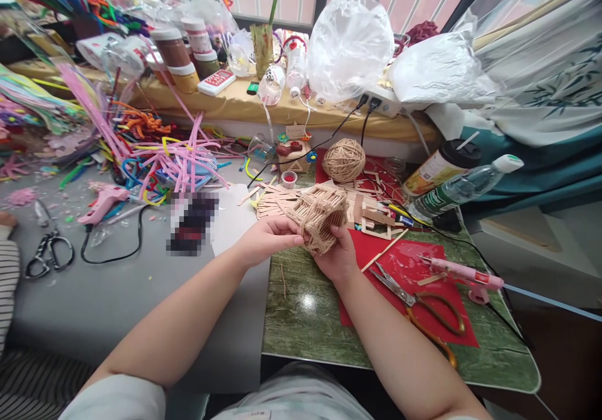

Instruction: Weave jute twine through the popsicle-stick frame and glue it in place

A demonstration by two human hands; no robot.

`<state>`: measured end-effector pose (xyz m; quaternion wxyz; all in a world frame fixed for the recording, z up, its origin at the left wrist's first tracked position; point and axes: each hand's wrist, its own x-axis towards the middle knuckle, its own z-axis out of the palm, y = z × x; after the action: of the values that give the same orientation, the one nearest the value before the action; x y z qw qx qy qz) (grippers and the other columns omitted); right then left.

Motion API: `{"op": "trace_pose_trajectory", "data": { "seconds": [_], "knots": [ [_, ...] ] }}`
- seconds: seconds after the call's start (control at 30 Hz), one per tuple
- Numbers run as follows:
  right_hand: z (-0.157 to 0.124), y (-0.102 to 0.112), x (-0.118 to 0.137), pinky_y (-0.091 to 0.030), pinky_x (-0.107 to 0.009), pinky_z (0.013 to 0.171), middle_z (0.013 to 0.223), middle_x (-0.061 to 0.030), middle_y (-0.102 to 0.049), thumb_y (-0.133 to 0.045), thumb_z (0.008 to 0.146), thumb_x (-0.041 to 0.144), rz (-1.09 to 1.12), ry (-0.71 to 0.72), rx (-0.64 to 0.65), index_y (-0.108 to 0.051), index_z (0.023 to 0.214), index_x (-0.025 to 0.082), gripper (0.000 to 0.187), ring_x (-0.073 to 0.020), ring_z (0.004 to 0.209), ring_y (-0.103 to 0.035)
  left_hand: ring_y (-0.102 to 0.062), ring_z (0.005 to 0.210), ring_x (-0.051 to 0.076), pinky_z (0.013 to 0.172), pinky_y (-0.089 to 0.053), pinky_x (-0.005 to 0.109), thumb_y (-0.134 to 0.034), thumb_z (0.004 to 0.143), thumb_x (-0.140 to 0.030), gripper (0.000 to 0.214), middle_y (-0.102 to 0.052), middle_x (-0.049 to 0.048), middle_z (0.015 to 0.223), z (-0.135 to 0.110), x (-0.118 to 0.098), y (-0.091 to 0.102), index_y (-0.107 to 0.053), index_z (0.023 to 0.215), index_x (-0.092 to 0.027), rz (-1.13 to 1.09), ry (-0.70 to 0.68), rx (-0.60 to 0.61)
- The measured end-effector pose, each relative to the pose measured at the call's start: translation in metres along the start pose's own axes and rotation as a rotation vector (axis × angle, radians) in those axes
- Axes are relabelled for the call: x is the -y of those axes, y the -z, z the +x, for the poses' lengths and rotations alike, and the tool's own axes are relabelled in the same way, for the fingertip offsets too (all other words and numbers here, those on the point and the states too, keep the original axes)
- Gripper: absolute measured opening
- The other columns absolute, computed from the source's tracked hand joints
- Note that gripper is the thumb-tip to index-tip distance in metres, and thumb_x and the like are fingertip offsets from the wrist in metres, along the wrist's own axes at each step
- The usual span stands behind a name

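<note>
A tan twine-wrapped frame (322,210), hollow and open on the side facing me, is held up over the table. My right hand (337,258) grips it from below and the right, its thumb on the near rim. At the lower left edge, my left hand (273,237) has its fingers pinched together against the frame; whether a loose strand is between them is too small to tell. Behind the frame sits a ball of twine (344,160). Flat wooden sticks (273,202) lie to the left of it, and a short twine piece (283,281) rests on the green tabletop (301,326).
Scissors with orange handles (435,313) and a pink glue gun (465,274) lie right, on red sheets (399,251). A water bottle (463,185) and a cup (439,169) stand behind. Left are another glue gun (106,202), black scissors (49,251), pipe cleaners (188,157) and a person's striped sleeve (8,282).
</note>
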<state>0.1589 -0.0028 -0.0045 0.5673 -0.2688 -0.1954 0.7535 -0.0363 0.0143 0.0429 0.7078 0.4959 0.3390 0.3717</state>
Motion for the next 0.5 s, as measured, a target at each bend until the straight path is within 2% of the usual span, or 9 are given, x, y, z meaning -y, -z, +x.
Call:
{"op": "trace_pose_trajectory", "data": {
  "seconds": [0.13, 0.23, 0.37, 0.5],
  "knots": [
    [-0.0006, 0.0002, -0.0006, -0.062, -0.042, 0.097, 0.123, -0.0003, -0.082, -0.069, 0.083, 0.037, -0.005, 0.014, 0.0, -0.072, 0.127, 0.028, 0.045, -0.0264, 0.113, -0.075, -0.062, 0.068, 0.013, 0.069, -0.048, 0.026, -0.098, 0.069, -0.045, 0.036, -0.075, 0.0035, 0.076, 0.0019, 0.0055, 0.0001, -0.08, 0.079, -0.015, -0.028, -0.027, -0.022],
    [-0.0004, 0.0011, -0.002, -0.061, -0.046, 0.1, 0.123, -0.0004, -0.082, -0.069, 0.083, 0.04, -0.027, 0.05, 0.011, -0.073, 0.126, 0.029, 0.044, -0.0281, 0.115, -0.074, -0.067, 0.074, 0.017, 0.074, -0.052, 0.03, -0.096, 0.072, -0.047, 0.035, -0.078, 0.0063, 0.081, -0.0006, 0.0048, 0.0019, -0.083, 0.082, -0.016, -0.003, -0.017, 0.033],
    [0.0002, 0.0012, -0.003, -0.063, -0.05, 0.094, 0.117, -0.0024, -0.082, -0.067, 0.086, 0.046, -0.113, 0.045, 0.012, -0.073, 0.124, 0.03, 0.043, -0.0316, 0.109, -0.076, -0.071, 0.076, 0.023, 0.075, -0.055, 0.036, -0.091, 0.078, -0.053, 0.037, -0.079, 0.0085, 0.078, -0.0044, 0.0022, 0.0017, -0.087, 0.086, -0.018, 0.047, -0.025, 0.113],
    [0.0012, 0.0018, -0.0032, -0.063, -0.051, 0.1, 0.121, -0.0038, -0.082, -0.067, 0.085, 0.046, -0.119, 0.038, -0.003, -0.072, 0.126, 0.029, 0.044, -0.0332, 0.121, -0.073, -0.074, 0.082, 0.027, 0.083, -0.057, 0.039, -0.092, 0.075, -0.053, 0.036, -0.082, 0.0113, 0.085, -0.0048, 0.0052, -0.0002, -0.088, 0.084, -0.019, 0.062, -0.063, 0.125]
  ]
}}
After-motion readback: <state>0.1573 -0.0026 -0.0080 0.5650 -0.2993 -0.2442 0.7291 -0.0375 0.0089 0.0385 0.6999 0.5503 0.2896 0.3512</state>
